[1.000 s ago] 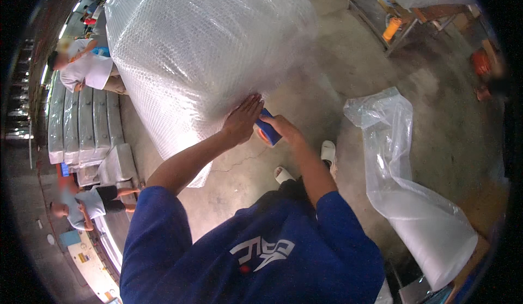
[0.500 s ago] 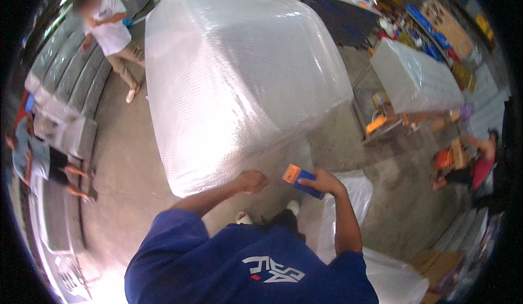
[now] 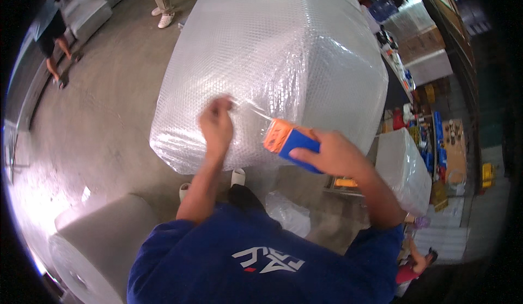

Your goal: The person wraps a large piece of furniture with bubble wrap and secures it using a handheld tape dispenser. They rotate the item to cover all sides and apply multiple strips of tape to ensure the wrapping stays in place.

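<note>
My right hand (image 3: 332, 154) is wrapped round a small blue-and-orange box (image 3: 299, 150), its thumb on the blue side and the orange end pointing left. From that end a thin pale strand (image 3: 262, 113) runs up and left toward my left hand (image 3: 217, 127), which is raised with its fingers curled and blurred by motion. What those fingers hold is too smeared to make out. Both hands are above the near end of a large bulky load (image 3: 256, 47) covered in clear bubble wrap, with glossy folds down its near corner.
A big roll of wrapping material (image 3: 114, 233) lies at lower left. Crumpled clear plastic (image 3: 289, 214) is on the floor by my feet. A wrapped block (image 3: 406, 162) stands at right, beside cluttered shelves. Other people stand at far left and crouch at lower right.
My view has swung to the right. Both hands have risen in front of the wrapped load, and a pale strand now shows between the box and my left hand.
</note>
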### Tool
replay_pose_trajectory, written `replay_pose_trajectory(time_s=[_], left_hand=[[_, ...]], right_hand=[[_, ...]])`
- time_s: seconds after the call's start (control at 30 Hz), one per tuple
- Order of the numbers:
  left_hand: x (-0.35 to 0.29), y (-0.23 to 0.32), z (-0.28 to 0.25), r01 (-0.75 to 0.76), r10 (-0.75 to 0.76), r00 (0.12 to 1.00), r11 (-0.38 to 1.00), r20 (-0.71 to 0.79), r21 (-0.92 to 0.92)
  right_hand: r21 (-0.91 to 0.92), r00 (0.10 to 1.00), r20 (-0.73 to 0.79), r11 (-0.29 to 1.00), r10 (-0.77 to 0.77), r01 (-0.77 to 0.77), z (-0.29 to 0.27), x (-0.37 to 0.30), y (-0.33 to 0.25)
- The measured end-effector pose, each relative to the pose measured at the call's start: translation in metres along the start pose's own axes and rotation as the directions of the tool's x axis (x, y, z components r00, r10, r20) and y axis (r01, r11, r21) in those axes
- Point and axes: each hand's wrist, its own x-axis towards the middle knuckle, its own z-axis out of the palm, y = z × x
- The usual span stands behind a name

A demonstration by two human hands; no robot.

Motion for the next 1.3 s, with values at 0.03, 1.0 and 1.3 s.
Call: replay_pose_trajectory(time_s=[0.03,1.0,1.3], left_hand=[[0.019,-0.017,-0.004,-0.126,0.195,0.957,0.947,-0.215,0.296],[-0.074,0.000,0.142,-0.863,0.194,0.460,0.329,0.867,0.384],[-0.077,-0.003,0.141,-0.885,0.192,0.431,0.280,0.882,0.372]], right_hand=[[-0.034,0.999,0.035,0.999,0.012,-0.010,-0.018,0.010,0.007],[-0.386,0.972,0.079,0.906,0.221,-0.175,-0.072,0.035,0.172],[-0.915,0.802,0.163,0.392,0.575,-0.095,-0.070,0.080,0.079]])
